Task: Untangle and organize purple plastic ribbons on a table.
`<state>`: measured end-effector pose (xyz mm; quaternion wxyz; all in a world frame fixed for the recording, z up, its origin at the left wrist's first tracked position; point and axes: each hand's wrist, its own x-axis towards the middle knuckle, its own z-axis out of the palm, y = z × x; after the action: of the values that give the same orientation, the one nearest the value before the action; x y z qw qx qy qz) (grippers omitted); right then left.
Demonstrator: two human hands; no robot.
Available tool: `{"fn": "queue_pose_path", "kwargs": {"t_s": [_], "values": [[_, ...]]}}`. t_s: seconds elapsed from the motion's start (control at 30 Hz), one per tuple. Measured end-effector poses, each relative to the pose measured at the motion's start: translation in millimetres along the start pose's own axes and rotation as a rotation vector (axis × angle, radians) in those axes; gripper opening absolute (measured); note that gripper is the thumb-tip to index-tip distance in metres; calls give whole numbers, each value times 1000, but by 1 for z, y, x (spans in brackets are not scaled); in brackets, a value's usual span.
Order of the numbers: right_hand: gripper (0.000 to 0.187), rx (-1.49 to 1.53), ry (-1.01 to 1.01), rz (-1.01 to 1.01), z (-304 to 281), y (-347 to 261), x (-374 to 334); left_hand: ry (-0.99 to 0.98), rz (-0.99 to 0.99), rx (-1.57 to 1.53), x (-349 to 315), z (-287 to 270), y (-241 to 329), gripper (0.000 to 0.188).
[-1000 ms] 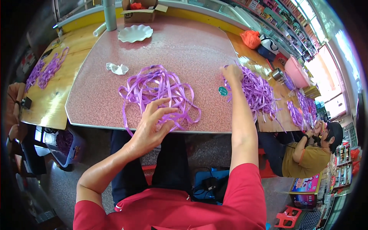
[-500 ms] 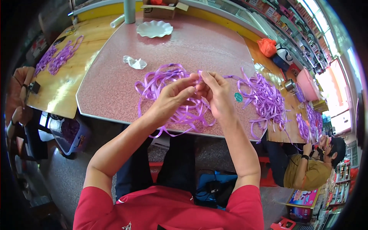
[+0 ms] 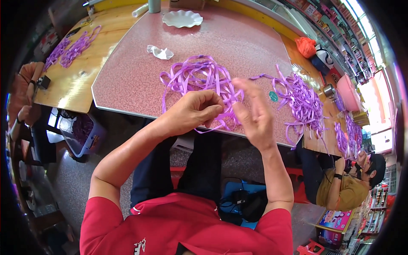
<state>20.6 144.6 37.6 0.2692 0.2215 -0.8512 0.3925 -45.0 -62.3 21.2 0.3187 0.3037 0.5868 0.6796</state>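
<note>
A loose heap of purple ribbon (image 3: 199, 70) lies on the pink speckled table, straight in front of me. My left hand (image 3: 195, 109) is closed in a pinch at the heap's near side. Purple ribbon runs by its fingertips, though the pinched bit itself is mostly hidden. Just to the right, my right hand (image 3: 255, 114) is raised and smeared by motion. Its fingers are spread apart, and nothing shows in them. A second, denser pile of purple ribbon (image 3: 302, 102) rests at the table's right side.
Farther back on the pink table (image 3: 127, 85) are a crumpled white piece (image 3: 160, 52) and a white scalloped plate (image 3: 182, 19). A round green piece (image 3: 273, 96) lies between the heaps. People with purple ribbon sit at both sides. A ribbon-filled bin (image 3: 80, 134) stands lower left.
My hands, together at the fingertips before, have parted. The right one has swung away to the right and opened; the left has come lower and nearer. The whole view has shifted slightly.
</note>
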Motion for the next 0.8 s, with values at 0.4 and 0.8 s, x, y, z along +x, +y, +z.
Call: {"fn": "queue_pose_path", "kwargs": {"t_s": [0.4, 0.8], "values": [[8, 107, -44, 233, 10, -26, -12, 218, 138, 372, -13, 4, 11, 15], [11, 405, -74, 573, 4, -30, -17, 212, 726, 847, -10, 10, -2, 27]]}}
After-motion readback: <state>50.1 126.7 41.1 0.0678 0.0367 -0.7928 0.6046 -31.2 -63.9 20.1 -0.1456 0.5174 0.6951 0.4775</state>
